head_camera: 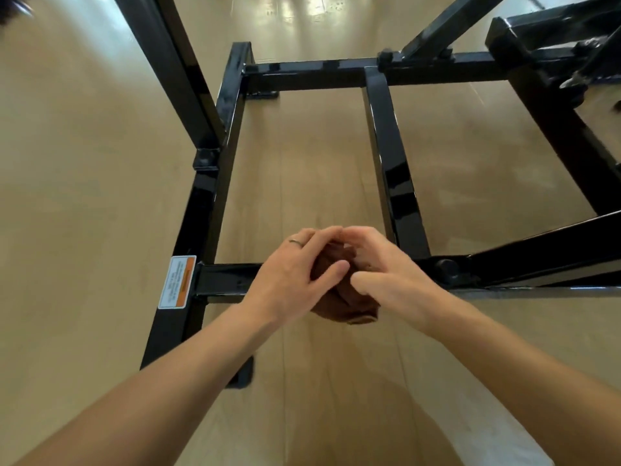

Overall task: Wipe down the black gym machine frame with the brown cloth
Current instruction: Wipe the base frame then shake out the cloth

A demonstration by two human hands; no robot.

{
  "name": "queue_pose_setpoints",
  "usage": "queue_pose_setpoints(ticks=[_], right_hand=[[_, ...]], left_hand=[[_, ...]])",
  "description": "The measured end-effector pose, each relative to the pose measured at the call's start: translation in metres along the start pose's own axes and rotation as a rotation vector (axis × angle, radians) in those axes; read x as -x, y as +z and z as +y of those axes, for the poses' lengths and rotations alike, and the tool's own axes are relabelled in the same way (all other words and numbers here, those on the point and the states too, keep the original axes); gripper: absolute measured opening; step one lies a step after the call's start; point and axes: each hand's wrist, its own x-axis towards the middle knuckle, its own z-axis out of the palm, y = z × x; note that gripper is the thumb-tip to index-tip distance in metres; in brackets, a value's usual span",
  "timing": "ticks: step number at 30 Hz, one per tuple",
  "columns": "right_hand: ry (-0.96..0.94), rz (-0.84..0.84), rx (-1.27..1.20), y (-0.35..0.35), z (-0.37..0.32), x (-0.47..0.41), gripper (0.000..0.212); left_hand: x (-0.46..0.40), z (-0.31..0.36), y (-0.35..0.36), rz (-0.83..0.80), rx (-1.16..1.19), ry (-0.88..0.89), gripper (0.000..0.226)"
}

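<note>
Brown cloth [339, 297] bunched above the black frame [393, 169], in the curled-finger grip of left hand [295, 274] and right hand [386, 270].

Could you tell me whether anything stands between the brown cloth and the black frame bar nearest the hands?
Nothing visible does. Both the left hand and right hand hold the brown cloth bunched directly over the near crossbar.

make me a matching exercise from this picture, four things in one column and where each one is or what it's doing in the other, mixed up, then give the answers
Things:
1. brown cloth
2. warning sticker
3. ring
4. right hand

Places or states:
A. on a finger of the left hand
B. bunched between both hands
C. on the black frame at lower left
D. grips the cloth from the right side

Pairs: 1-B, 2-C, 3-A, 4-D
</note>
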Motion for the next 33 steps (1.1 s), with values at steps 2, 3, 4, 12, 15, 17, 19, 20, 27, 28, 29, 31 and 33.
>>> queue_pose_setpoints(ticks=[2,3,4,12,15,17,19,20,27,28,29,31,33], right_hand=[[-0.019,0.273,0.088,-0.013,0.001,-0.006,0.049],[-0.041,0.393,0.180,-0.016,0.003,-0.012,0.041],[-0.055,0.445,0.259,-0.015,0.003,-0.018,0.037],[-0.108,0.166,0.939,0.040,0.011,-0.036,0.056],[-0.093,0.223,0.970,0.043,0.018,-0.036,0.066],[-0.097,0.249,0.999,0.045,0.019,-0.037,0.074],[-0.069,0.269,1.004,0.047,0.020,-0.041,0.078],[-0.049,0.286,0.991,0.048,0.021,-0.041,0.079],[0.026,0.348,0.943,0.051,0.019,-0.046,0.075],[0.036,0.347,0.936,0.053,0.019,-0.048,0.075],[0.040,0.351,0.934,0.053,0.018,-0.050,0.074],[0.036,0.370,0.967,0.054,0.019,-0.051,0.071],[0.028,0.389,1.015,0.055,0.022,-0.051,0.068]], left_hand=[[0.002,-0.002,0.002,0.002,-0.146,0.058,0.062],[0.003,-0.004,0.003,0.002,-0.233,0.092,0.065],[0.004,-0.005,0.005,0.003,-0.313,0.121,0.067],[0.038,-0.062,-0.042,0.121,-0.304,0.139,0.038],[0.066,-0.098,-0.075,0.125,-0.364,0.048,0.037],[0.071,-0.107,-0.079,0.131,-0.361,0.022,0.035],[0.070,-0.097,-0.069,0.198,-0.277,-0.057,0.029],[0.067,-0.087,-0.061,0.234,-0.228,-0.091,0.028],[0.029,-0.039,-0.017,0.136,-0.288,0.177,0.035],[0.032,-0.045,-0.023,0.132,-0.303,0.183,0.035],[0.038,-0.054,-0.031,0.137,-0.306,0.160,0.035],[0.054,-0.077,-0.050,0.200,-0.306,0.063,0.036],[0.072,-0.093,-0.063,0.268,-0.302,-0.038,0.034]])
